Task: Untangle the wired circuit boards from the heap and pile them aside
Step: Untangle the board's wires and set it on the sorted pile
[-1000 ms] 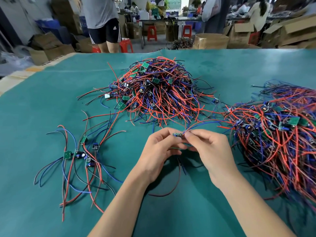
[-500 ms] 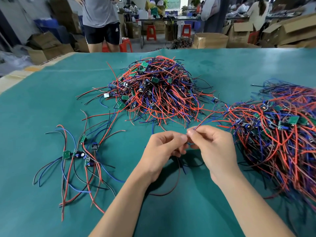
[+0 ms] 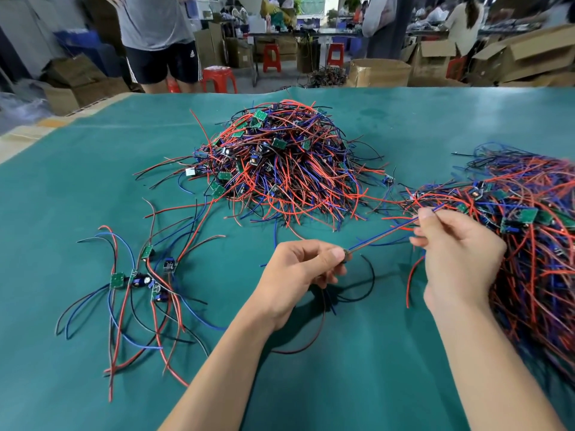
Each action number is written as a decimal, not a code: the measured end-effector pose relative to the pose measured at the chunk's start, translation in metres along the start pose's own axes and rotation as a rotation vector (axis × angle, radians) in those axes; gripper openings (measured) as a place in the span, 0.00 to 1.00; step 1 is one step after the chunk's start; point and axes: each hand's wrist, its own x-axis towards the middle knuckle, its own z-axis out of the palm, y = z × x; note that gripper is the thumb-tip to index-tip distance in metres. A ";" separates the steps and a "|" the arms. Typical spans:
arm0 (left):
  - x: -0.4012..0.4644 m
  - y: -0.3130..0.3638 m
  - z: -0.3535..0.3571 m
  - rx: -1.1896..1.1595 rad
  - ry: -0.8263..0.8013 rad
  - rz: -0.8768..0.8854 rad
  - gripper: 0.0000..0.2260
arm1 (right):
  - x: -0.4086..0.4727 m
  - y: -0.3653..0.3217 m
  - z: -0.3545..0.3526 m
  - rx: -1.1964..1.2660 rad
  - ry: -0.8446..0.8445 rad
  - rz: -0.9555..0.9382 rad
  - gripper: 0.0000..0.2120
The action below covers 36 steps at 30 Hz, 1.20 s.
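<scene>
Head view: green table mat (image 3: 389,353).
Left hand (image 3: 298,275): pinches one small circuit board (image 3: 346,254) between thumb and forefinger, above the mat.
Right hand (image 3: 457,259): grips that board's red and blue wires (image 3: 385,233), drawn taut.
Tangled heaps: centre (image 3: 280,163); right (image 3: 529,231).
Sorted boards (image 3: 140,278): spread at left.

Red, blue and black wires (image 3: 280,181) with small green circuit boards (image 3: 117,280) on a teal table (image 3: 77,181); red stools (image 3: 219,79) behind.
</scene>
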 end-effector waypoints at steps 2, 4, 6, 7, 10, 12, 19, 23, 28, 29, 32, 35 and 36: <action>-0.001 0.001 -0.002 -0.001 0.015 0.002 0.08 | 0.002 -0.003 -0.003 0.074 0.070 0.041 0.09; 0.000 0.003 -0.006 -0.054 0.072 -0.005 0.07 | 0.010 -0.008 -0.016 0.161 0.211 0.062 0.08; 0.002 0.003 -0.009 -0.116 0.156 0.002 0.10 | 0.017 -0.012 -0.027 0.156 0.267 0.028 0.08; 0.003 0.003 -0.009 -0.121 0.187 0.006 0.11 | 0.016 -0.013 -0.028 0.121 0.238 0.013 0.07; 0.004 0.000 -0.006 -0.084 0.212 0.003 0.10 | -0.003 -0.008 -0.006 -0.090 -0.030 -0.002 0.09; 0.004 -0.001 -0.005 -0.083 0.216 0.003 0.11 | -0.023 -0.007 0.011 -0.191 -0.266 0.005 0.09; 0.001 0.001 -0.005 -0.038 0.103 0.066 0.12 | -0.062 -0.014 0.034 -0.065 -0.610 0.178 0.11; -0.002 0.004 0.001 0.027 0.083 0.099 0.10 | -0.061 -0.021 0.030 0.078 -0.579 0.352 0.10; -0.003 0.006 0.002 0.016 0.069 0.106 0.15 | -0.060 -0.023 0.029 0.108 -0.537 0.350 0.08; -0.003 0.006 0.003 0.020 0.079 0.108 0.16 | -0.058 -0.024 0.028 0.090 -0.516 0.327 0.09; -0.001 0.006 0.005 0.046 0.186 0.095 0.17 | -0.040 -0.035 0.020 0.032 -0.424 0.204 0.09; 0.002 0.004 0.003 0.043 0.248 0.074 0.18 | -0.004 -0.068 0.001 -0.086 -0.308 0.049 0.06; 0.002 0.004 0.003 0.053 0.243 0.072 0.17 | 0.014 -0.082 -0.008 -0.132 -0.276 0.001 0.05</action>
